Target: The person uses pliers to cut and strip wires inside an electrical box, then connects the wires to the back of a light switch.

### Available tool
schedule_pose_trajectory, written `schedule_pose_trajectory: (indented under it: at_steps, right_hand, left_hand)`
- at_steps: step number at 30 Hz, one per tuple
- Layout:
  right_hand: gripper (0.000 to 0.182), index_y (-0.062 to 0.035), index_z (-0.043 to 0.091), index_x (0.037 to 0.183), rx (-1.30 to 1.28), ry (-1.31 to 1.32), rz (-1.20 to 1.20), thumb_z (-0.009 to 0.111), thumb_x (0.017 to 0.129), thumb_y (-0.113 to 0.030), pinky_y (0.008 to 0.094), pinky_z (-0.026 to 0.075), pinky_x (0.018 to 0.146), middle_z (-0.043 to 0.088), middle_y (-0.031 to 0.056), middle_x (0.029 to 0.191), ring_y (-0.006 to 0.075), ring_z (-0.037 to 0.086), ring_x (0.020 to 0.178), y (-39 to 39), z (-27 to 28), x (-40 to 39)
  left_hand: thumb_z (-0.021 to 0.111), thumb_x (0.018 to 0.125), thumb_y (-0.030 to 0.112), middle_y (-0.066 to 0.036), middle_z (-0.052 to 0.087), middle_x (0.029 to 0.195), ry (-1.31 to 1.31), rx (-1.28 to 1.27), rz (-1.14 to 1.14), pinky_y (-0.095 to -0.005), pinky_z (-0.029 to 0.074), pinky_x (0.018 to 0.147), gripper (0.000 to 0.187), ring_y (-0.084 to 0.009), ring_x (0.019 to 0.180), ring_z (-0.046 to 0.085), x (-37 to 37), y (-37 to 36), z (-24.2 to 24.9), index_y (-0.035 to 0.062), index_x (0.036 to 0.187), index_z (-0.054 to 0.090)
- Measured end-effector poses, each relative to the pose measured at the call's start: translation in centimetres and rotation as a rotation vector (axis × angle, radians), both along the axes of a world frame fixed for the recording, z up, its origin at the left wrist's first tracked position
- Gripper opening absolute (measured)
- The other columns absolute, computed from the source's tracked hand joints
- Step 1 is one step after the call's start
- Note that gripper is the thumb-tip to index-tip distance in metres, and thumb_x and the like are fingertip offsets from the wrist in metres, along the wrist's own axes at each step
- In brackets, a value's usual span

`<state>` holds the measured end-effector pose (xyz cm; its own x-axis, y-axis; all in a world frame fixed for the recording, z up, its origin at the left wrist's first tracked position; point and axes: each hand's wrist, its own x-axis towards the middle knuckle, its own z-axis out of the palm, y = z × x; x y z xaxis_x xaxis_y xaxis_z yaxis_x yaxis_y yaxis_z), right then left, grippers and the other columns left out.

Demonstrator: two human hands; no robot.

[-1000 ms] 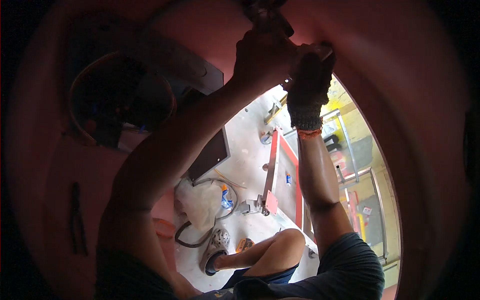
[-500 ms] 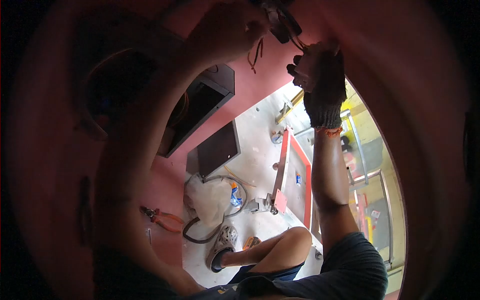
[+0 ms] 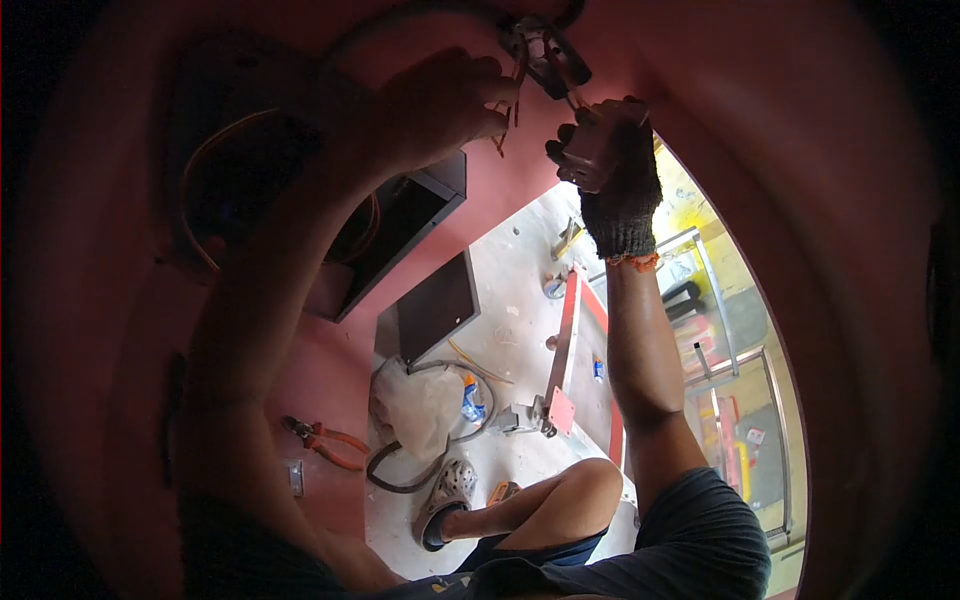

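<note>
Beneath a dark box fitting (image 3: 545,60) on the pink panel, my bare left hand (image 3: 435,105) has its fingers closed around thin reddish-brown wires (image 3: 515,95). Its fingertips are in shadow. My right hand (image 3: 625,165), in a dark knitted glove, is closed on a pale, block-shaped piece (image 3: 590,155). Short wires (image 3: 575,98) run from the fitting toward this piece. Its exact kind is too dark to make out.
Orange-handled pliers (image 3: 335,445) lie on the pink surface. An open dark box (image 3: 400,230) is at the left. On the floor are a plastic bag (image 3: 415,405), a grey hose (image 3: 400,485) and a red-and-white frame (image 3: 565,345). My bent leg (image 3: 570,500) is below.
My left hand has come down and a little left, with its fingers now at the wires. My right hand has shifted left with the pale piece. More of the fitting shows.
</note>
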<state>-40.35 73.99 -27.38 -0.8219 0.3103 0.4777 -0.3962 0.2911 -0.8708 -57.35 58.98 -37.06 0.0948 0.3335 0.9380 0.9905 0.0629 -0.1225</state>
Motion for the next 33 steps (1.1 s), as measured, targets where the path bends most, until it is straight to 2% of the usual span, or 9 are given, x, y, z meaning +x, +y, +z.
schedule_pose_trajectory:
  at_steps: [2,4,5,6,10,18,22,31,33]
  right_hand:
    - [0.030,-0.0093,0.045,0.124,0.008,0.009,0.003,0.036,0.105,-0.031,0.0451,0.057,0.071,0.059,0.0168,0.107,0.0317,0.065,0.088,0.2,0.1,0.1]
    - [0.032,-0.0075,0.043,0.132,0.744,0.031,-0.106,0.041,0.103,-0.022,0.0434,0.056,0.074,0.059,0.0184,0.112,0.0317,0.065,0.091,0.8,-0.1,0.1]
    - [0.047,-0.0022,0.039,0.140,0.627,-0.004,-0.504,0.053,0.097,-0.014,0.0423,0.054,0.085,0.058,0.0207,0.122,0.0319,0.063,0.102,0.3,-0.4,0.1]
    - [0.047,-0.0022,0.039,0.140,0.630,-0.004,-0.502,0.053,0.097,-0.014,0.0423,0.054,0.085,0.058,0.0207,0.122,0.0319,0.063,0.102,-0.2,-0.5,0.6]
    - [0.041,0.0003,0.061,0.124,1.535,0.590,-0.601,0.067,0.086,-0.013,0.0386,0.047,0.096,0.065,0.0167,0.119,0.0292,0.061,0.110,-4.0,1.1,1.5]
    - [0.007,-0.0061,0.071,0.090,1.550,0.231,-0.553,0.071,0.084,-0.011,0.0317,0.053,0.065,0.070,0.0094,0.088,0.0225,0.067,0.072,-7.4,4.0,1.0]
    - [0.010,-0.0063,0.071,0.092,1.781,0.274,-0.439,0.072,0.085,-0.013,0.0300,0.053,0.065,0.071,0.0086,0.091,0.0205,0.069,0.075,-5.4,4.4,1.3]
    - [0.016,-0.0070,0.070,0.101,1.465,0.141,-0.531,0.070,0.085,-0.010,0.0337,0.055,0.074,0.069,0.0111,0.099,0.0236,0.068,0.087,-5.6,4.8,1.1]
    - [0.018,-0.0068,0.070,0.103,2.114,0.353,-0.276,0.068,0.086,-0.008,0.0362,0.055,0.075,0.068,0.0119,0.101,0.0262,0.068,0.087,-4.3,5.9,0.9]
  left_hand:
    - [0.073,0.081,0.010,-0.006,0.067,0.107,0.037,-0.010,-0.032,-0.0386,0.050,0.097,0.020,-0.0243,0.111,0.060,-0.3,0.3,0.3,0.0114,0.101,0.071]
    - [0.068,0.086,0.012,-0.006,0.067,0.107,-0.087,0.271,-0.392,-0.0381,0.051,0.089,0.009,-0.0243,0.101,0.064,-0.4,0.5,1.1,0.0097,0.094,0.072]
    - [0.068,0.086,0.012,-0.006,0.067,0.107,-0.084,0.274,-0.393,-0.0381,0.051,0.089,0.009,-0.0243,0.101,0.064,-0.3,0.6,1.7,0.0097,0.094,0.072]
    - [0.067,0.088,0.013,-0.008,0.068,0.106,-0.096,0.345,-0.465,-0.0383,0.052,0.088,0.011,-0.0254,0.099,0.065,-0.2,0.8,2.6,0.0083,0.097,0.071]
    - [0.067,0.089,0.011,-0.008,0.068,0.109,-0.203,0.250,-0.612,-0.0406,0.052,0.093,0.017,-0.0248,0.107,0.065,0.0,1.8,4.5,0.0091,0.105,0.069]
    - [0.067,0.091,0.015,-0.008,0.069,0.106,-0.186,0.262,-0.620,-0.0371,0.055,0.086,0.014,-0.0234,0.097,0.069,0.1,2.0,4.4,0.0079,0.102,0.070]
    - [0.065,0.093,0.018,-0.008,0.069,0.106,-0.328,0.194,-0.689,-0.0377,0.055,0.085,0.014,-0.0241,0.094,0.070,-0.1,1.6,4.9,0.0088,0.102,0.070]
    - [0.070,0.089,0.013,-0.010,0.072,0.098,-0.160,0.298,-0.693,-0.0341,0.055,0.080,0.013,-0.0228,0.094,0.069,-0.3,2.5,4.2,0.0046,0.099,0.071]
    - [0.070,0.089,0.013,-0.010,0.072,0.098,-0.209,0.232,-0.755,-0.0342,0.055,0.081,0.013,-0.0225,0.094,0.068,-0.6,1.8,4.2,0.0048,0.099,0.071]
